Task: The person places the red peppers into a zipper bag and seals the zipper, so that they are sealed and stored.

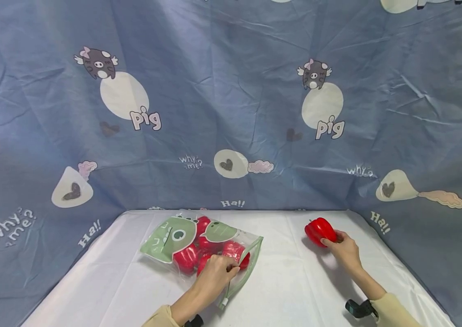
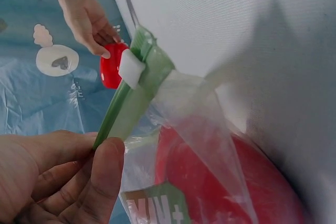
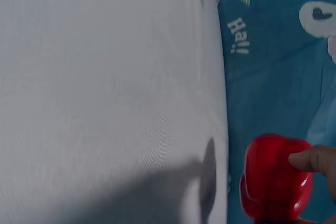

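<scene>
A clear zip bag [image 1: 164, 247] with a green cartoon print lies on the left half of the table, with several red bell peppers [image 1: 186, 258] inside. My left hand [image 1: 216, 272] pinches the green zip edge [image 2: 113, 114] of its mouth between thumb and fingers. A white slider [image 2: 131, 68] sits on that edge in the left wrist view. Over the right side of the table, my right hand [image 1: 344, 250] grips another red bell pepper [image 1: 320, 230] by its side, thumb across the front. In the right wrist view this pepper [image 3: 274, 177] shows above its shadow.
A white cloth covers the table [image 1: 284, 281]. Behind it and along both sides hangs a blue curtain [image 1: 255, 91] printed with pigs and words. A black wrist strap [image 1: 359, 309] shows at the right sleeve.
</scene>
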`<state>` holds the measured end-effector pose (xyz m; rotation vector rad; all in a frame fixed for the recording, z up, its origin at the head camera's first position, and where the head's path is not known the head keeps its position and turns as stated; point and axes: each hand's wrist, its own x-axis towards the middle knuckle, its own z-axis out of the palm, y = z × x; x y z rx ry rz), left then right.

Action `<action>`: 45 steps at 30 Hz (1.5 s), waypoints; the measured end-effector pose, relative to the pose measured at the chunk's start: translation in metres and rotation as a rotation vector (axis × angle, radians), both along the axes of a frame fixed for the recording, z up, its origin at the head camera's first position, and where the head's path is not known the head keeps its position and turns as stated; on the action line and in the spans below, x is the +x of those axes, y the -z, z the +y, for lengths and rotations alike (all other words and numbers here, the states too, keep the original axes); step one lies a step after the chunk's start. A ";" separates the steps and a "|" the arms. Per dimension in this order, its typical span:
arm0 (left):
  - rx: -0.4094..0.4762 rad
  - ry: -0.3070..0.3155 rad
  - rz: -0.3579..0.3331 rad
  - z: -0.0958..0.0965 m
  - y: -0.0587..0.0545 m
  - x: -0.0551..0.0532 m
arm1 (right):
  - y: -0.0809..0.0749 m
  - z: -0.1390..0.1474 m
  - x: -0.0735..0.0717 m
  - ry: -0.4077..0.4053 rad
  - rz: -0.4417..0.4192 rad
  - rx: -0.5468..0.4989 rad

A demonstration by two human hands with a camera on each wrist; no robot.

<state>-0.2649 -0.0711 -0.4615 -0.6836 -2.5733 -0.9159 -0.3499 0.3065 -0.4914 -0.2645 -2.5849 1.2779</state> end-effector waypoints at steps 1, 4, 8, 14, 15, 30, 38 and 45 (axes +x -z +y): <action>0.000 0.000 0.003 0.000 0.000 0.000 | -0.001 -0.003 0.001 -0.005 -0.001 -0.003; -0.001 0.003 0.003 0.000 -0.001 0.000 | -0.003 -0.010 0.003 -0.017 -0.006 0.004; -0.002 0.002 -0.008 0.000 -0.002 0.001 | -0.005 -0.019 0.007 -0.058 -0.004 0.024; 0.003 -0.001 -0.011 0.000 -0.001 0.000 | -0.004 -0.031 0.014 -0.124 0.000 0.011; 0.003 -0.001 -0.010 0.000 -0.001 0.000 | -0.004 -0.033 0.015 -0.134 0.003 0.005; 0.005 0.000 -0.006 0.000 -0.001 0.001 | -0.002 -0.067 0.032 -0.217 0.005 -0.031; 0.008 0.008 -0.024 0.000 -0.001 0.001 | 0.002 -0.087 0.042 -0.272 -0.024 -0.042; 0.008 0.002 -0.021 0.000 -0.002 0.001 | 0.005 -0.100 0.050 -0.325 -0.039 -0.048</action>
